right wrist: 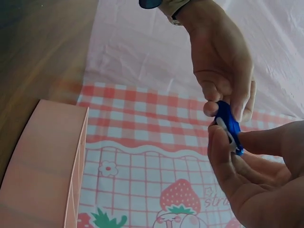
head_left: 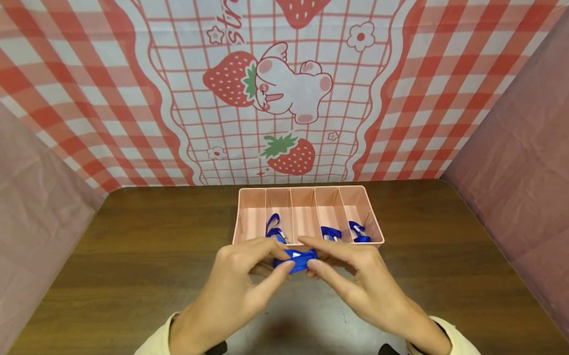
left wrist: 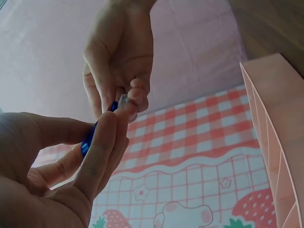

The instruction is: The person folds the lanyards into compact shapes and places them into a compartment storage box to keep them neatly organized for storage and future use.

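A small blue strap, folded into a short bundle with a whitish piece on it, is held between both hands in front of the tray. My left hand pinches its left end between thumb and fingers. On the other end, my right hand grips with thumb and fingertips. In the right wrist view the blue strap slants between the two hands, its whitish part on the side by the right fingers. Fingers cover much of the strap in the left wrist view.
Just beyond the hands stands a pink tray with several compartments. A looped blue strap lies in one; blue pieces with pale parts lie in two on the right. A strawberry-print cloth hangs behind the wooden table.
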A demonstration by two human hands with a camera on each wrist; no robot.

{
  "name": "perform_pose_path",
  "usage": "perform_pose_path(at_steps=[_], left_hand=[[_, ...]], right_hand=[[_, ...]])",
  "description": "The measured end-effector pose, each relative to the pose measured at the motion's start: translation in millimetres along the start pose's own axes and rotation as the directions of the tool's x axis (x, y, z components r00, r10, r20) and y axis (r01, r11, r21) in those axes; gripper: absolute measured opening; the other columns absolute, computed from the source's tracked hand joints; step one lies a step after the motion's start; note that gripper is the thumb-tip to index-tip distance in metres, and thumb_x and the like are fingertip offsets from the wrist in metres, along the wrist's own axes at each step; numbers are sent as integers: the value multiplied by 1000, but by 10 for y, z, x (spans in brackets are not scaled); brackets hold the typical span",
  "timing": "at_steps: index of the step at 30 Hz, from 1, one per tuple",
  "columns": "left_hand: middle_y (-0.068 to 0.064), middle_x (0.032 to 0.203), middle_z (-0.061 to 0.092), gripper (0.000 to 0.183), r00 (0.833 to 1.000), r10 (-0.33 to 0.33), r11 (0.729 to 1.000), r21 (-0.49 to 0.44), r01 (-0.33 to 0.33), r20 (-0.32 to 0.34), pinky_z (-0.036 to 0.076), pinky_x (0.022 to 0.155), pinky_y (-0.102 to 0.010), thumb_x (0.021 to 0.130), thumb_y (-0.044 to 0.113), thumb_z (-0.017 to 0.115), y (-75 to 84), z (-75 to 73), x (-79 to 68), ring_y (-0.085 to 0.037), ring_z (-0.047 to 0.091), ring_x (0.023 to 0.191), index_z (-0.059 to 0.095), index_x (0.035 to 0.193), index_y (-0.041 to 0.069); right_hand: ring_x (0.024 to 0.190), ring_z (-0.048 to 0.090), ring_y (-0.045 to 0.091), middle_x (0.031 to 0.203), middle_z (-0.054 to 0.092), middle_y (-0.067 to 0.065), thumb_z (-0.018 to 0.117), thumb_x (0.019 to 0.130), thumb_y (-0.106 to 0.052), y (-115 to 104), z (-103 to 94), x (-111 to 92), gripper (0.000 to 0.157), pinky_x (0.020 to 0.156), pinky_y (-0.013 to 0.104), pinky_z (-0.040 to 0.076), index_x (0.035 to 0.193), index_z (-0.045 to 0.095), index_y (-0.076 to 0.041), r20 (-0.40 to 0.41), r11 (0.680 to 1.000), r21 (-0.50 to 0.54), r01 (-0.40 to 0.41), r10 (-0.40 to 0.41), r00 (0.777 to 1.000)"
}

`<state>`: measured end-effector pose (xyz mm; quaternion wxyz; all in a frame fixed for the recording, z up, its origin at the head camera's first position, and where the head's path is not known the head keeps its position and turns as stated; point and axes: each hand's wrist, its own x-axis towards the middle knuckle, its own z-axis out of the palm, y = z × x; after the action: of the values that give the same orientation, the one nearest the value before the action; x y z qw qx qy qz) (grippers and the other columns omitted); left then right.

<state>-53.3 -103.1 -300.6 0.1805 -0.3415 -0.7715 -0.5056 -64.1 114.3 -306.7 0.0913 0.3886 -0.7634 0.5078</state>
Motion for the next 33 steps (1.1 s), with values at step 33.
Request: perform_pose_path(at_steps=[33], left_hand=[[-1,92,72,14,992,88,993,73,-95,92,54,73,-15,90,-3,70,-38,-126,19,-5,69,82,64,100,6]], right_hand=[[79,71,17,86,74,5,76,74,15,60,-29,-5,29,73,23,57,90,74,-9,-138,987,7,159,-157,978]])
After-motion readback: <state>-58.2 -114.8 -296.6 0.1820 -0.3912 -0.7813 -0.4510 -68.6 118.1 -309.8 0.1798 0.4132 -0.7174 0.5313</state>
